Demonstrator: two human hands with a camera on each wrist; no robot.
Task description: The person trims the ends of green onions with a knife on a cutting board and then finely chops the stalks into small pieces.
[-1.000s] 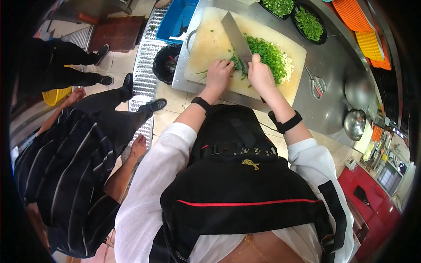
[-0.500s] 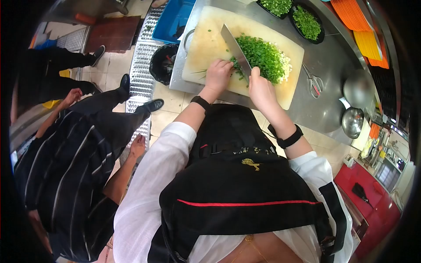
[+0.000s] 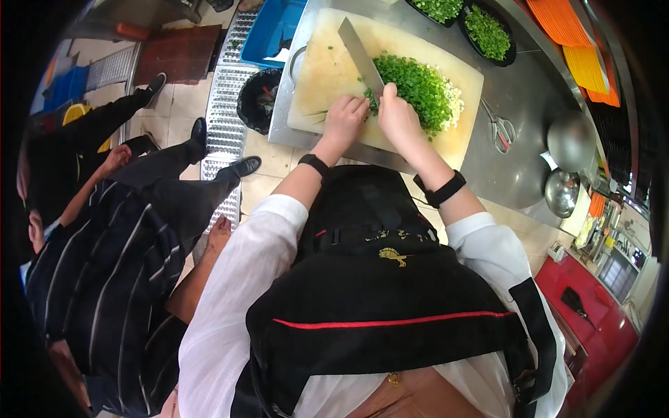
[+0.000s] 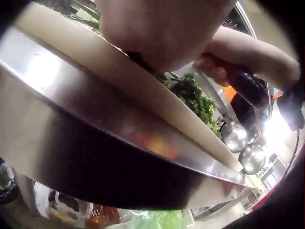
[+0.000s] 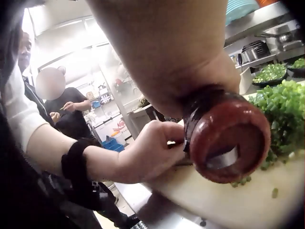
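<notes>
My right hand grips the handle of a cleaver, whose broad blade slants across a pale cutting board. The round, reddish-brown end of the handle shows large in the right wrist view. On the blade's left, my left hand holds scallion stalks down on the board with bent fingers, close to the blade. Its palm hides most of the stalks. Right of the blade lies a big heap of chopped scallions, green with paler pieces at its right side.
Scissors lie on the steel counter right of the board, near metal bowls. Black bowls of chopped greens stand behind. Left are a black-lined bin, a blue tub and a person in striped clothing.
My right hand and the cleaver dipped toward me, then shifted left and away, closer to my left hand. The left hand stays nearly in place. A person at far left has shifted stance.
</notes>
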